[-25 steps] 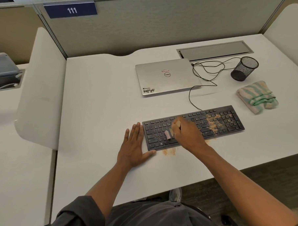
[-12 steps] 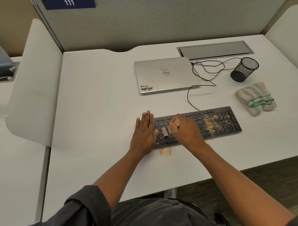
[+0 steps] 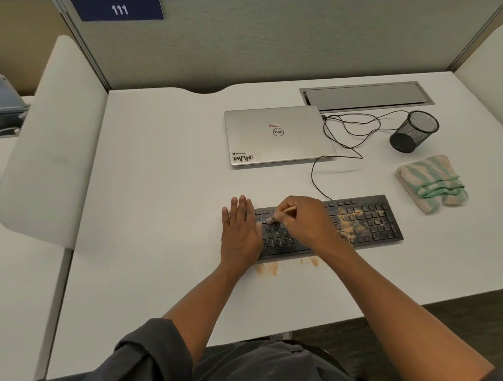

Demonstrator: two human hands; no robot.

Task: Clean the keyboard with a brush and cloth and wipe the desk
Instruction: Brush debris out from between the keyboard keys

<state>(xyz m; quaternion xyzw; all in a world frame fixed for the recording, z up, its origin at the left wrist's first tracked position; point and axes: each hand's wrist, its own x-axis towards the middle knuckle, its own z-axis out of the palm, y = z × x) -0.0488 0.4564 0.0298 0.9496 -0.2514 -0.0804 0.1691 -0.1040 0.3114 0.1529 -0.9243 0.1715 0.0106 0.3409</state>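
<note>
A black keyboard (image 3: 367, 221) lies on the white desk (image 3: 164, 186), with tan dust over its right half. My right hand (image 3: 303, 221) grips a small wooden-handled brush (image 3: 284, 212), its bristles on the upper left keys. My left hand (image 3: 239, 233) rests flat with straight fingers on the keyboard's left end. Tan dust smears (image 3: 267, 268) mark the desk just in front of the keyboard. A folded green-and-beige striped cloth (image 3: 430, 182) lies to the right, behind the keyboard.
A closed silver laptop (image 3: 278, 135) sits behind the keyboard, with a black cable (image 3: 345, 136) looping beside it. A black mesh cup (image 3: 414, 131) lies tipped at the back right near a grey cable hatch (image 3: 367, 95). White dividers stand on both sides.
My left hand slid right from the desk onto the keyboard's left end. My right hand moved the brush from the lower keys up to the upper left keys. More dust lies on the desk.
</note>
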